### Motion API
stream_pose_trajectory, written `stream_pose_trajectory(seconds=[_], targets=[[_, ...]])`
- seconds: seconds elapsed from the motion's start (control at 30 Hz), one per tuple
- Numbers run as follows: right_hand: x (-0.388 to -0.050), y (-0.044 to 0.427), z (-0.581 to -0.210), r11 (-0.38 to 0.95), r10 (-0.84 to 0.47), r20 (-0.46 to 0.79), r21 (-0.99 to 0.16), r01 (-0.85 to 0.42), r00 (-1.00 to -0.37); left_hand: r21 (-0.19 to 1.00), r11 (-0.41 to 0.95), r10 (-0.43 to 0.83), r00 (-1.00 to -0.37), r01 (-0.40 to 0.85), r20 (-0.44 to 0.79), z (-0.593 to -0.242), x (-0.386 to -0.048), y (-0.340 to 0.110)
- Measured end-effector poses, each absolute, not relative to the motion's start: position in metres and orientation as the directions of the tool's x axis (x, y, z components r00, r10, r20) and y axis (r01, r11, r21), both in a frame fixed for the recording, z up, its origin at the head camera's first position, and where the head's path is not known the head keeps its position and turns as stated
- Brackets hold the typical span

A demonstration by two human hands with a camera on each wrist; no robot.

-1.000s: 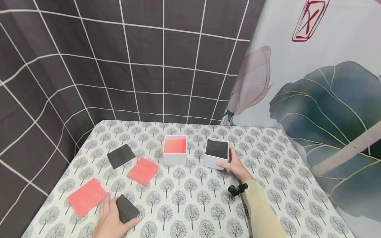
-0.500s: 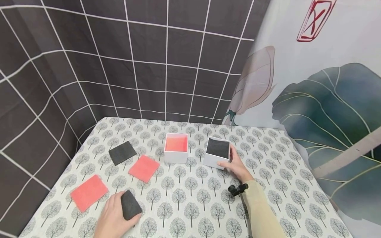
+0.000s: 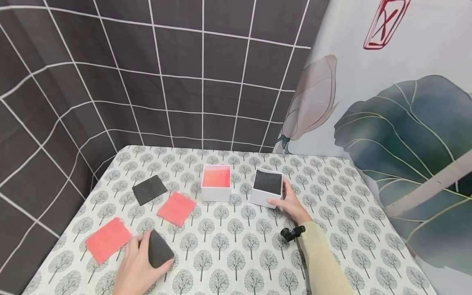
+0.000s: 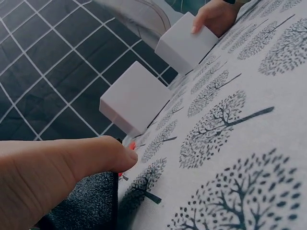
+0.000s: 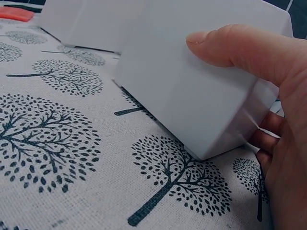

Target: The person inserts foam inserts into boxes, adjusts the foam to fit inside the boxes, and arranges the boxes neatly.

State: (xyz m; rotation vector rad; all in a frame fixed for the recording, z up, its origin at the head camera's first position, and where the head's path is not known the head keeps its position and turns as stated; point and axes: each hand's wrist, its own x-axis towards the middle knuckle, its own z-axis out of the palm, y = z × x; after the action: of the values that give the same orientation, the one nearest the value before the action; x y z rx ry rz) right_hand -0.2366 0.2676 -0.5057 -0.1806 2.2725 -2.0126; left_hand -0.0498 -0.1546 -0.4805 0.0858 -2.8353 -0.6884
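Note:
Low at the left in the head view, my left hand (image 3: 136, 264) pinches a black cloth square (image 3: 159, 249) between thumb and fingers; the cloth is tilted up from the table. The left wrist view shows its fuzzy dark face (image 4: 93, 201) under the thumb. My right hand (image 3: 293, 205) holds the near right corner of a white open box (image 3: 262, 199), thumb on the front wall and fingers round the side. Inside that box lies black cloth (image 3: 268, 182). To its left stands a second white box (image 3: 216, 194) with red cloth (image 3: 216, 177) in it.
Beyond the left hand lie a flat black square (image 3: 149, 189), a red square (image 3: 177, 209) and another red square (image 3: 108, 240). All rest on a tablecloth (image 3: 236, 262) printed with trees. A dark grid curtain (image 3: 177, 94) hangs behind the table's far edge.
My left hand has lifted the black square's far edge from the table, so it now tilts up more steeply. The right hand and the boxes have stayed in place.

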Motion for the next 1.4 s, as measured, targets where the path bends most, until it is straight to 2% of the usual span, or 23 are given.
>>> stream_pose_trajectory(seconds=[0.13, 0.4, 1.2, 1.4], targets=[[-0.236, 0.266, -0.505, 0.123, -0.154, -0.006, -0.992, -0.013, -0.988, 0.459, 0.887, -0.085, -0.963, 0.043, 0.255, -0.480, -0.053, -0.152], [-0.235, 0.265, -0.501, 0.120, -0.159, -0.008, -0.993, -0.011, -0.987, 0.447, 0.891, -0.022, -0.977, 0.076, 0.210, -0.468, -0.064, -0.141], [-0.236, 0.269, -0.504, 0.136, -0.171, 0.008, -0.990, -0.031, -0.985, 0.497, 0.810, 0.159, -0.933, 0.310, 0.323, -0.441, -0.104, -0.090], [-0.233, 0.267, -0.497, 0.122, -0.184, 0.004, -0.992, -0.027, -0.983, 0.530, 0.780, 0.187, -0.932, 0.334, 0.312, -0.435, -0.112, -0.076]])
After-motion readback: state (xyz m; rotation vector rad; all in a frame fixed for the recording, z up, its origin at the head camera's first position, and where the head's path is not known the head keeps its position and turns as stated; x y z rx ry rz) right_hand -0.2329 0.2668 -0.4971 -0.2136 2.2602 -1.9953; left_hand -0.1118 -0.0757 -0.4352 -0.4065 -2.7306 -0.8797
